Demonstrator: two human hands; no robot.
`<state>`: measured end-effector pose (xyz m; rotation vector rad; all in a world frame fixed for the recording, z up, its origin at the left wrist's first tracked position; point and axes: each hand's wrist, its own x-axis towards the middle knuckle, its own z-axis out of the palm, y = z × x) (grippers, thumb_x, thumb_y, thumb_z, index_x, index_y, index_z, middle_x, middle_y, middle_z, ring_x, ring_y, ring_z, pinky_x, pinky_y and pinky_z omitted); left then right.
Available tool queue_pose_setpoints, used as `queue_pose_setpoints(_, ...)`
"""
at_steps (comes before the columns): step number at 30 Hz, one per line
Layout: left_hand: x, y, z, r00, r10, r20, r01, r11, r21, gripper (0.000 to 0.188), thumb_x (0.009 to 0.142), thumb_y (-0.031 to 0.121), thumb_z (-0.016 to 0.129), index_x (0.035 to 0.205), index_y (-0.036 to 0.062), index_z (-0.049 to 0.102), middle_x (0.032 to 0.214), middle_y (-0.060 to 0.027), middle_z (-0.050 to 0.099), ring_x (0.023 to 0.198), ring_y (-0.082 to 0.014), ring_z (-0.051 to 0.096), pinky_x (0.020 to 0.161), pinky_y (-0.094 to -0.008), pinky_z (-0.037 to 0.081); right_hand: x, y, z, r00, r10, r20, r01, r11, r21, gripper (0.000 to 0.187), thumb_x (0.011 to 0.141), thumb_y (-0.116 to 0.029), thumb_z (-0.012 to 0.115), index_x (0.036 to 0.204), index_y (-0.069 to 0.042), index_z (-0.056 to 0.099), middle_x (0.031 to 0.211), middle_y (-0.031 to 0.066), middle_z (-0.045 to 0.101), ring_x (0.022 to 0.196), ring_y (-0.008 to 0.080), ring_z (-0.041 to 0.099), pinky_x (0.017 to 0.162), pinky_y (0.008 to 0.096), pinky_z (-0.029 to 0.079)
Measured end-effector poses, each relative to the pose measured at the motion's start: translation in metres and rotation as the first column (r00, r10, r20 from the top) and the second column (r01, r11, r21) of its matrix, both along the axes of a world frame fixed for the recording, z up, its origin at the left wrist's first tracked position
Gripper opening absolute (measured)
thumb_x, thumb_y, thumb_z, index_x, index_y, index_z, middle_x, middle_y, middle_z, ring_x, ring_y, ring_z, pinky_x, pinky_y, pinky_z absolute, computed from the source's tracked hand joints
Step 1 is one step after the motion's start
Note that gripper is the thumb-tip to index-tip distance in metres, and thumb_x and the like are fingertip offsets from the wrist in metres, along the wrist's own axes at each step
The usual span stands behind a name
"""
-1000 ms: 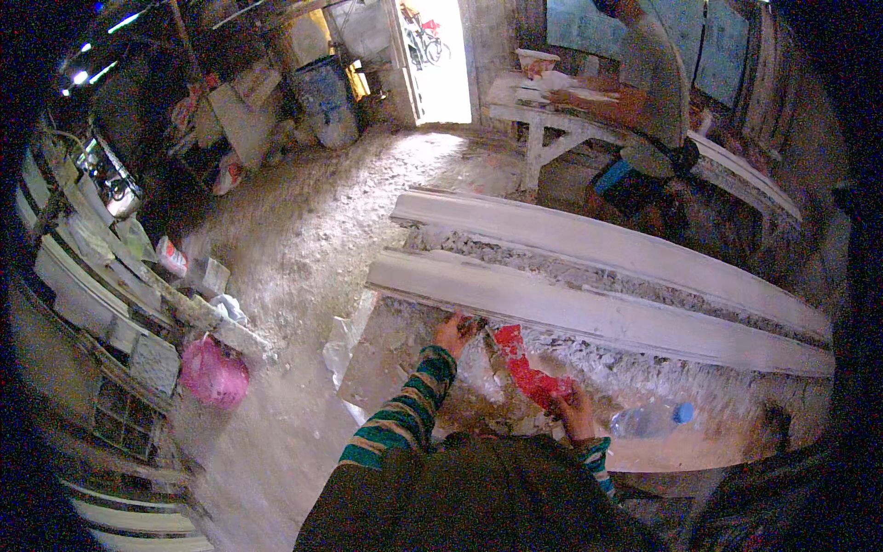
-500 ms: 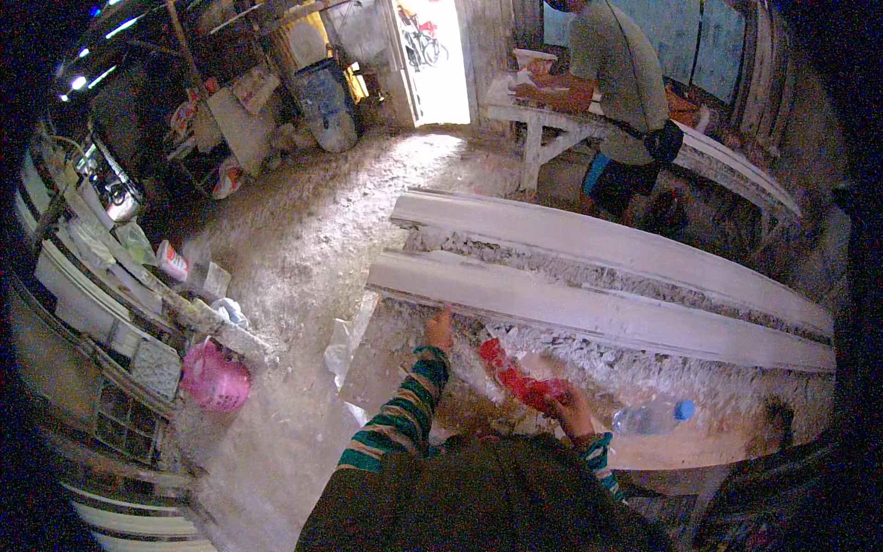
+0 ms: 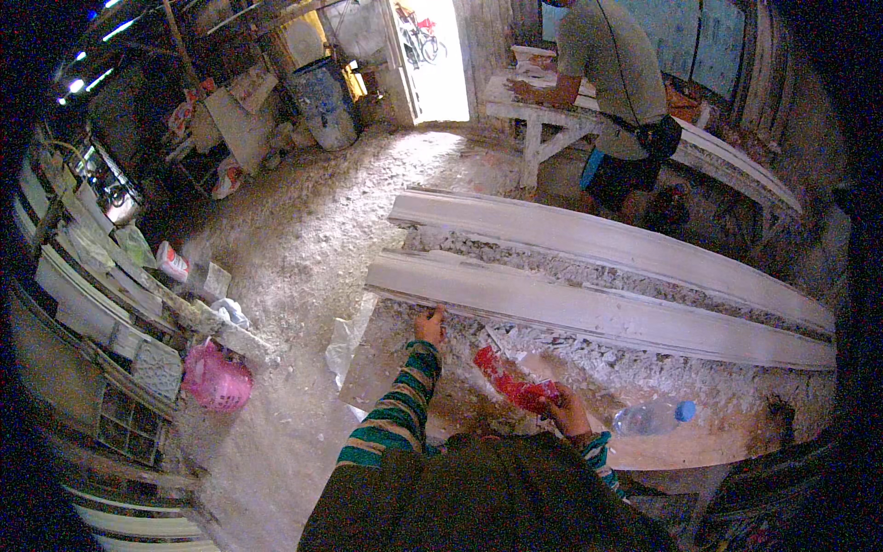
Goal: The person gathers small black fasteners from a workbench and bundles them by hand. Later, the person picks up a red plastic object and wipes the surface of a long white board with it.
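Two long white moulding strips [image 3: 515, 285], apparently plaster, lie side by side on a bench strewn with crumbs and scraps. At the near strip's lower edge, close to its left end, is my left hand [image 3: 430, 326]. Its fingers are bent together; whether something small is in them I cannot make out. My right hand [image 3: 570, 414] is closed on one end of a bent, glossy red strip [image 3: 515, 385], which looks like a plastic wrapper. The strip slants up and left over the debris, apart from the mouldings.
Right of my right hand lies a clear plastic bottle [image 3: 647, 419] with a blue cap. A pink basket [image 3: 216, 377] stands on the left, beside stacked panels [image 3: 83, 304]. Another person [image 3: 612, 74] leans over a white bench [image 3: 552, 115] at the back. A barrel [image 3: 324, 106] stands near the doorway.
My left hand has shifted slightly left and its fingers are bent at the edge. The red strip has moved slightly left and down with my right hand. The other person's arm has moved left.
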<state>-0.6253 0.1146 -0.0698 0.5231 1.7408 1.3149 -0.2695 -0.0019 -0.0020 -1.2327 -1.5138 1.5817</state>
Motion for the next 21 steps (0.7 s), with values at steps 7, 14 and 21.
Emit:
queue_pose_setpoints(7, -0.028, 0.007, -0.013, 0.838, 0.415, 0.355, -0.436, 0.900, -0.025, 0.035, 0.082, 0.044, 0.060, 0.076, 0.0103, 0.051, 0.063, -0.0021, 0.054, 0.037, -0.0128, 0.040, 0.032, -0.0263, 0.029, -0.003, -0.001, -0.002, 0.991, -0.025, 0.131, 0.017, 0.998, 0.063, 0.040, 0.083, -0.025, 0.061, 0.113, 0.001, 0.054, 0.096, 0.0136, 0.064, 0.085, 0.0220, 0.062, 0.077, 0.0328, 0.048)
queue_pose_setpoints(14, -0.063, 0.014, -0.046, 0.912, 0.285, 0.296, -0.308, 0.951, 0.034, 0.029, 0.083, 0.039, 0.060, 0.074, 0.0136, 0.050, 0.059, -0.0010, 0.050, 0.041, -0.0108, 0.042, 0.033, -0.0249, 0.030, -0.009, -0.004, 0.008, 0.997, -0.018, -0.080, 0.014, 0.999, -0.039, 0.032, 0.085, -0.018, 0.061, 0.111, -0.001, 0.053, 0.093, 0.0067, 0.062, 0.078, 0.0140, 0.059, 0.067, 0.0283, 0.049)
queue_pose_setpoints(21, -0.069, 0.007, -0.036, 0.839, 0.215, 0.500, -0.311, 0.943, 0.115, 0.026, 0.082, 0.032, 0.065, 0.069, 0.0139, 0.051, 0.054, -0.0003, 0.050, 0.041, -0.0105, 0.041, 0.036, -0.0223, 0.034, -0.012, -0.008, 0.029, 0.998, 0.055, -0.032, -0.056, 0.998, -0.035, 0.034, 0.085, -0.017, 0.062, 0.113, 0.000, 0.051, 0.090, 0.0041, 0.061, 0.070, 0.0109, 0.056, 0.059, 0.0264, 0.048)
